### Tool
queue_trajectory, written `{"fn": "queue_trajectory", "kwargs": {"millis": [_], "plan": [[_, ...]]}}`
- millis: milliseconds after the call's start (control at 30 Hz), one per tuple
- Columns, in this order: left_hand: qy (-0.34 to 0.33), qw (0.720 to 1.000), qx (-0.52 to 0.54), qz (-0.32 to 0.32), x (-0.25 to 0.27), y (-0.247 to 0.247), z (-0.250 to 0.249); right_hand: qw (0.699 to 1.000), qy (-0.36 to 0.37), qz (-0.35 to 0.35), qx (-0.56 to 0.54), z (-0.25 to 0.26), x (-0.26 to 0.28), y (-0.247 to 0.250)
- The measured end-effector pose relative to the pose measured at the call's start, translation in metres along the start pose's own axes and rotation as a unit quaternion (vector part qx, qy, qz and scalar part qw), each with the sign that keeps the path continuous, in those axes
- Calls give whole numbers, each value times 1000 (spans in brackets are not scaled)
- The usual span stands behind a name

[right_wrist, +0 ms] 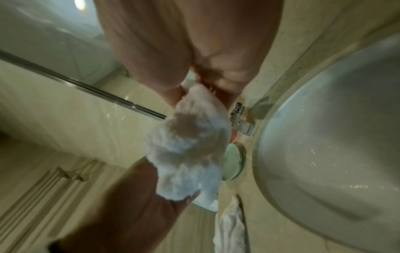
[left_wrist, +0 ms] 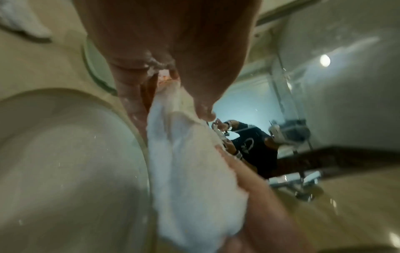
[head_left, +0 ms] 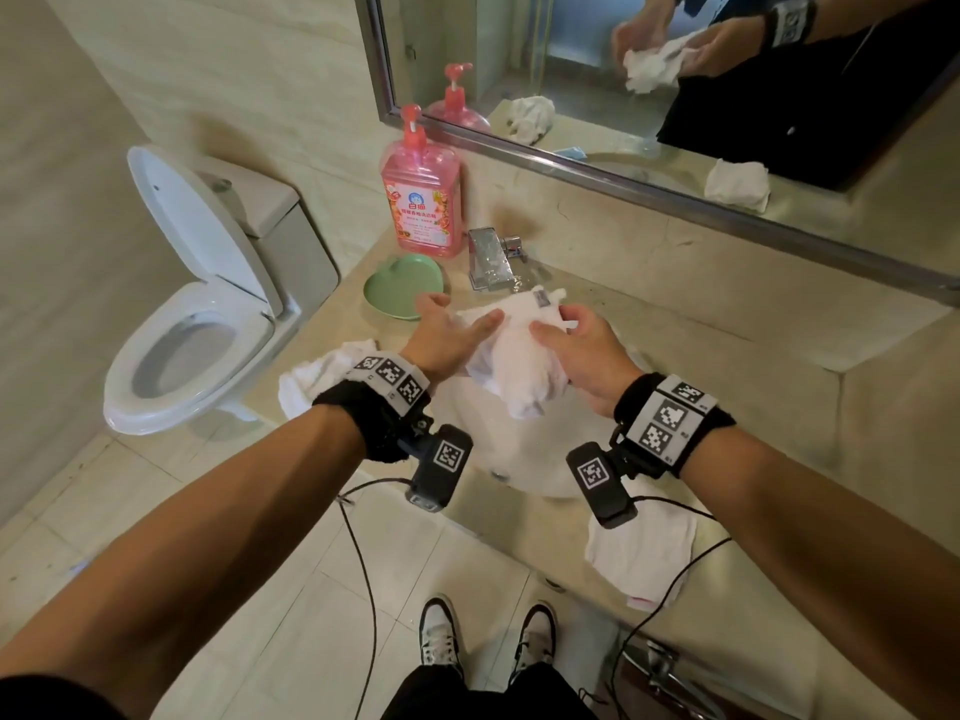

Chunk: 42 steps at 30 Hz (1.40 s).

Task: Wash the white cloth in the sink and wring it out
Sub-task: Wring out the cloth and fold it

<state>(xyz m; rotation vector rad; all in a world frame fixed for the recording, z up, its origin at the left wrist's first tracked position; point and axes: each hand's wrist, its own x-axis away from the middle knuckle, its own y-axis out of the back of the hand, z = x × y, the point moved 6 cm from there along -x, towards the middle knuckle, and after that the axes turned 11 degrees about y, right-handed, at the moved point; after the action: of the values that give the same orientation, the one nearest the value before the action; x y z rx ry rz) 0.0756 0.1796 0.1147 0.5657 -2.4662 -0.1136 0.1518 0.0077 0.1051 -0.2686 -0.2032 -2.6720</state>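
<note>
In the head view both hands hold a bunched white cloth (head_left: 519,366) above the white sink basin (head_left: 519,462), just in front of the faucet (head_left: 491,259). My left hand (head_left: 457,324) lies with straight fingers against the cloth's left side. My right hand (head_left: 566,335) grips its right side with curled fingers and thumb. The cloth's lower end hangs toward the basin. The left wrist view shows the cloth (left_wrist: 190,171) running down from the palm beside the basin (left_wrist: 65,162). In the right wrist view the cloth (right_wrist: 190,145) is a fluffy wad below the palm.
A pink soap pump bottle (head_left: 423,194) and a green heart-shaped dish (head_left: 405,285) stand left of the faucet. Two other white cloths lie on the counter, one at the left (head_left: 317,376), one at the front right edge (head_left: 644,553). A toilet (head_left: 197,324) stands left, a mirror (head_left: 675,96) behind.
</note>
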Motion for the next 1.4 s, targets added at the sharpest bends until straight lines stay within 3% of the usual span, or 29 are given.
{"fn": "queue_trajectory", "kwargs": {"millis": [67, 133, 200, 267, 333, 433, 533, 633, 733, 767, 833, 900, 967, 1033, 1133, 1200, 1267, 1333, 1400], "plan": [[-59, 994, -73, 51, 6, -7, -6, 998, -45, -26, -32, -6, -3, 3], [-95, 964, -215, 120, 15, -21, -4, 993, -69, -51, -77, -10, -3, 3], [-114, 923, -357, 90, 18, -29, 2, 991, -70, -63, -98, -11, -2, 1], [-152, 906, -395, 25, 19, -32, -2, 991, -60, -56, -108, -12, -2, -1], [-171, 929, -326, -7, 17, -28, -9, 996, -38, -42, -76, -7, 1, -1], [-97, 981, -166, 15, 8, -18, -9, 994, 44, 29, 101, 9, 6, -2], [-93, 981, -162, 50, 3, -11, -14, 945, 125, 146, 264, 17, 13, -7], [-122, 969, -195, 89, 4, -9, -20, 850, 214, 90, 473, 27, 15, 1], [-109, 963, -228, 99, 6, -6, -22, 794, 253, 68, 549, 33, 17, -6], [-91, 961, -238, 106, 4, -4, -21, 796, 265, 82, 537, 32, 16, -9], [-53, 955, -266, 118, 3, 3, -15, 867, 253, 123, 411, 29, 16, -11], [-23, 958, -253, 135, 0, 10, -7, 937, 191, 125, 265, 22, 14, -4], [-2, 972, -200, 126, -4, 16, -1, 967, 119, 88, 205, 13, 10, 5], [-13, 980, -183, 75, -9, 21, 0, 981, 66, 63, 174, 2, 8, 9], [-130, 968, -212, -21, -3, 19, -11, 992, 44, 40, 112, -2, 13, 5], [-172, 973, -153, -22, 5, 12, -16, 991, 57, 51, 107, -1, 18, -2], [-187, 966, -171, -43, 6, 8, -19, 986, 58, 57, 147, -4, 19, -3], [-124, 977, -174, -24, -2, 11, -14, 991, 33, 28, 128, -7, 16, 7], [-11, 989, -134, 59, -9, 14, 0, 998, -19, -2, 63, -11, 17, 17]]}}
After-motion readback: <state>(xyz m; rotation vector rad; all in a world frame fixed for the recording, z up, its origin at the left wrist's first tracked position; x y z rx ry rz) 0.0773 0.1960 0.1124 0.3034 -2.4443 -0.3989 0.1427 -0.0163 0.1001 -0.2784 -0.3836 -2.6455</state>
